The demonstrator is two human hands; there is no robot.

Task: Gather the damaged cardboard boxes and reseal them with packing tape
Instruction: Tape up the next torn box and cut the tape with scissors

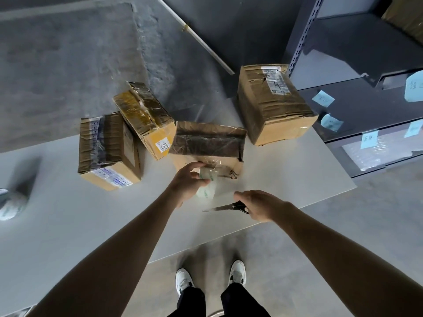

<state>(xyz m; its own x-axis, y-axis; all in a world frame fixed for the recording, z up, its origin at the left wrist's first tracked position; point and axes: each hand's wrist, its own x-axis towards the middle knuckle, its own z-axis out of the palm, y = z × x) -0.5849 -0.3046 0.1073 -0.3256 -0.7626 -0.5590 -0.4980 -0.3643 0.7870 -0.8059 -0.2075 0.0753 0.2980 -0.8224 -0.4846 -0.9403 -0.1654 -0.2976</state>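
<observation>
Left hand [185, 181] grips the tape roll [206, 188], fingers curled over its top and thumb beneath, just in front of the centre box [208, 143]. Right hand [258, 205] is clenched on the handle of the scissors [219, 208], with the blades together and pointing left toward the roll. A clear strip appears to run from the roll toward the box's near face, though the film is too faint to confirm. Judged from this arrangement, the roll is held taut close to the box so the strip can be cut, and the scissors are poised beneath it for that purpose.

The centre box lies on the table [286, 170] with its dark, crumpled top facing up and a torn flap at its right end. The tilted box [146, 117] leans against the left box [107, 152] and touches the centre box's left corner. This leaves little room on that side. The right box [272, 104] stands apart near the table's far edge, its top creased and its label torn.

Shelving [366, 88] carrying blue notes [323, 98] stands just beyond the right box. A pale object [11, 204] at the left edge is too blurred to identify.
</observation>
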